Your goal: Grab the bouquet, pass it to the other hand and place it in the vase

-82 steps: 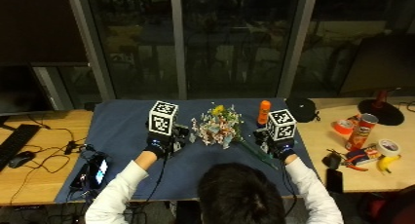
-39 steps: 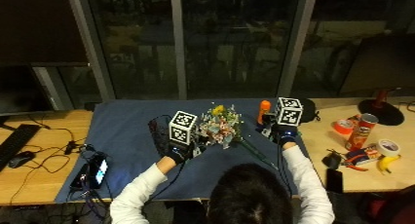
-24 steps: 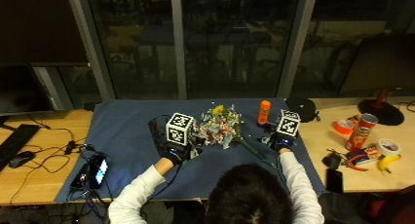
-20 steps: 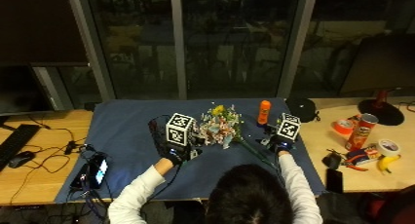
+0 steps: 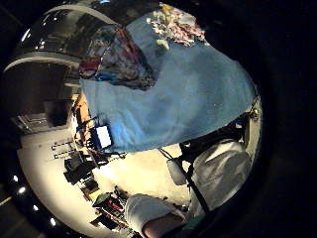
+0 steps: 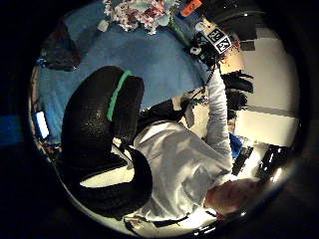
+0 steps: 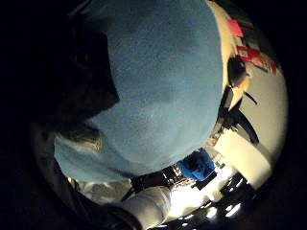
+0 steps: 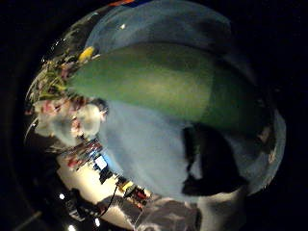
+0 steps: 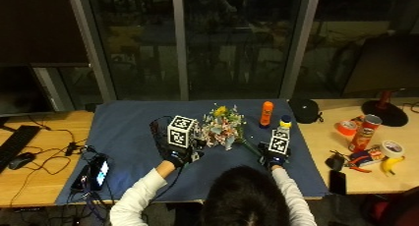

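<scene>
Since about two seconds ago, both hands have drawn in toward the bouquet (image 9: 223, 127), which lies on its side on the blue cloth (image 9: 124, 127) at the centre of the outside view, blooms toward the upper part of the frame and green stems trailing toward the lower right. The left hand (image 9: 175, 156) sits just left of the flowers. The right hand (image 9: 274, 157) is at the stem end, lower right of centre.

The right thumb side palm view is largely filled by the green stem wrap (image 8: 159, 91), so the stems are close to that palm, but no fingers show around them; whether the right hand is clamped on them cannot be told. In the left thumb side palm view, black gloved fingers (image 6: 99, 129) curl in with nothing visibly between them, and the flowers (image 6: 142, 11) lie apart from them on the cloth.

An orange bottle (image 9: 266, 113) stands upright above the right hand at the cloth's far edge; whether it is the vase cannot be told. A dark mesh object (image 9: 159, 130) beside the left hand is partly hidden and hard to identify.

On the wooden table (image 9: 39, 167) at the far right stand a red tube can (image 9: 363, 132), its label too small to read, a tape roll (image 9: 391, 148) and a banana (image 9: 393, 164). A lit phone (image 9: 102, 169) lies at the lower left.
</scene>
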Motion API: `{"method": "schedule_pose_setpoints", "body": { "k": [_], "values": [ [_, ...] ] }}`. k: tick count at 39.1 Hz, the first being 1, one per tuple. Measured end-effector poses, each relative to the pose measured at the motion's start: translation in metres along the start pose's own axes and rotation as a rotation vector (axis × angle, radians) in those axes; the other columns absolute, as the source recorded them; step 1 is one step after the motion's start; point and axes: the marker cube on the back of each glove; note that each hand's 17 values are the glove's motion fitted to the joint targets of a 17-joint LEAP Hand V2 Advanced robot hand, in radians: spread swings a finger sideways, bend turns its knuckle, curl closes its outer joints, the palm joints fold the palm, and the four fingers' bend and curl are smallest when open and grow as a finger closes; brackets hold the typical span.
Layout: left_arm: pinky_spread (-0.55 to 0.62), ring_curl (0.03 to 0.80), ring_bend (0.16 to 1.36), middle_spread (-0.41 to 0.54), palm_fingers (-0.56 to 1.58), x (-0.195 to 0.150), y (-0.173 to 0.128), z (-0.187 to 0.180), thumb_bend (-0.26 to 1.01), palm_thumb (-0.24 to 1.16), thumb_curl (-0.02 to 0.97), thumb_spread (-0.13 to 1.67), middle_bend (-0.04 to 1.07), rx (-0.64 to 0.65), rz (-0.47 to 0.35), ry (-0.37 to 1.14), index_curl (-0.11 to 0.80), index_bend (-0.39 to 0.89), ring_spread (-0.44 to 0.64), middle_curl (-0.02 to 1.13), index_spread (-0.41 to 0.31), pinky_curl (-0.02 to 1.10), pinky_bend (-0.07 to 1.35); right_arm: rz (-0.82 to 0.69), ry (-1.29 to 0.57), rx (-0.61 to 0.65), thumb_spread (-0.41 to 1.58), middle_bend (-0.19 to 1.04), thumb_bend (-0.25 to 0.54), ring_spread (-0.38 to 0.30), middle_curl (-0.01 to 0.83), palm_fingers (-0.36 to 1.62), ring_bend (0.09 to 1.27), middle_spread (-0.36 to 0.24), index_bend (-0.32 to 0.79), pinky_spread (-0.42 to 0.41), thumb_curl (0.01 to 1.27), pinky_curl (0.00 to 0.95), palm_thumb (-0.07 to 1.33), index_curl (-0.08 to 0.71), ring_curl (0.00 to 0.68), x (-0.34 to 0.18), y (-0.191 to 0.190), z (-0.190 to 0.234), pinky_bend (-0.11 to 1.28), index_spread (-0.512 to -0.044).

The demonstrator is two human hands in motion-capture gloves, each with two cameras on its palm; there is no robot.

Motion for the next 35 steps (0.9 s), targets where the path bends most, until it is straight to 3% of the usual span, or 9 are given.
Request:
{"method": "schedule_pose_setpoints", "body": {
  "k": [6,7,9,12,15,18,28,32,35],
  "values": [
    [0.17,0.295,0.58,0.166,0.29,-0.005,-0.001,0.002,-0.01,0.27,0.273,1.27,0.18,-0.005,-0.019,0.004,0.293,0.15,0.19,0.31,-0.034,0.36,0.45,-0.014,0.056,0.021,1.08,0.30,0.140,-0.138,0.407,0.92,0.55,-0.083,0.39,-0.080,0.39,0.296,0.81,0.251,0.329,-0.017,0.010,0.004,0.58,-0.203],
    [0.17,0.294,0.58,0.165,0.29,-0.006,-0.001,0.003,-0.01,0.27,0.273,1.27,0.17,-0.010,-0.025,0.006,0.293,0.14,0.20,0.31,-0.034,0.36,0.45,-0.012,0.074,0.046,1.09,0.29,0.125,-0.138,0.409,0.88,0.55,-0.082,0.32,-0.082,0.39,0.302,0.80,0.239,0.332,-0.019,0.012,0.002,0.58,-0.203],
    [0.17,0.295,0.58,0.163,0.30,-0.010,-0.001,0.004,-0.01,0.27,0.274,1.27,0.18,-0.023,-0.038,0.011,0.296,0.15,0.19,0.31,-0.034,0.36,0.44,-0.017,0.116,0.116,1.05,0.27,0.159,-0.156,0.412,0.96,0.50,-0.097,0.44,-0.114,0.42,0.307,0.89,0.301,0.335,-0.023,0.014,-0.002,0.55,-0.204],
    [0.16,0.295,0.58,0.160,0.30,-0.015,0.002,0.005,-0.01,0.27,0.274,1.27,0.17,-0.033,-0.050,0.020,0.297,0.15,0.19,0.31,-0.034,0.36,0.44,-0.044,0.158,0.210,0.98,0.34,0.139,-0.195,0.440,1.18,0.53,-0.146,0.33,-0.195,0.45,0.318,0.91,0.297,0.354,-0.026,0.017,-0.009,0.58,-0.209],
    [0.16,0.297,0.58,0.155,0.30,-0.017,0.007,0.005,-0.01,0.27,0.275,1.27,0.17,-0.033,-0.056,0.024,0.298,0.15,0.19,0.31,-0.034,0.36,0.44,-0.043,0.176,0.357,1.07,0.46,0.136,-0.212,0.489,1.45,0.72,-0.170,0.20,-0.232,0.43,0.356,0.91,0.300,0.421,-0.025,0.017,-0.018,0.63,-0.220],
    [0.16,0.297,0.58,0.154,0.30,-0.019,0.011,0.006,-0.01,0.27,0.276,1.27,0.17,-0.027,-0.059,0.028,0.299,0.15,0.19,0.31,-0.034,0.36,0.44,-0.002,0.154,0.488,1.07,0.53,0.108,-0.210,0.526,1.52,0.82,-0.176,0.22,-0.227,0.41,0.388,0.90,0.330,0.459,-0.018,0.015,-0.027,0.68,-0.223],
    [0.16,0.297,0.56,0.151,0.32,-0.009,-0.006,0.018,-0.02,0.26,0.274,1.26,0.17,-0.029,-0.015,0.107,0.305,0.15,0.19,0.32,-0.037,0.37,0.43,-0.107,-0.556,0.410,1.05,0.72,0.018,-0.193,0.599,1.50,0.93,-0.168,0.49,-0.220,0.39,0.454,0.87,0.457,0.533,-0.041,0.021,-0.053,0.72,-0.223],
    [0.16,0.296,0.56,0.155,0.32,0.006,-0.016,0.015,-0.02,0.25,0.270,1.26,0.18,-0.014,0.029,0.238,0.308,0.15,0.19,0.32,-0.019,0.37,0.42,0.012,-0.680,0.346,1.06,0.77,-0.007,-0.189,0.613,1.47,0.95,-0.159,0.55,-0.214,0.38,0.475,0.87,0.499,0.547,-0.048,0.035,-0.066,0.74,-0.218],
    [0.16,0.290,0.54,0.209,0.26,0.017,-0.032,0.009,-0.02,0.23,0.268,1.25,0.13,0.085,0.046,0.371,0.314,0.17,0.22,0.30,0.031,0.37,0.44,-0.043,-0.837,0.370,1.06,0.80,0.021,-0.187,0.622,1.45,0.98,-0.155,0.57,-0.210,0.40,0.490,0.93,0.519,0.555,-0.068,0.047,-0.078,0.75,-0.214]
  ]
}}
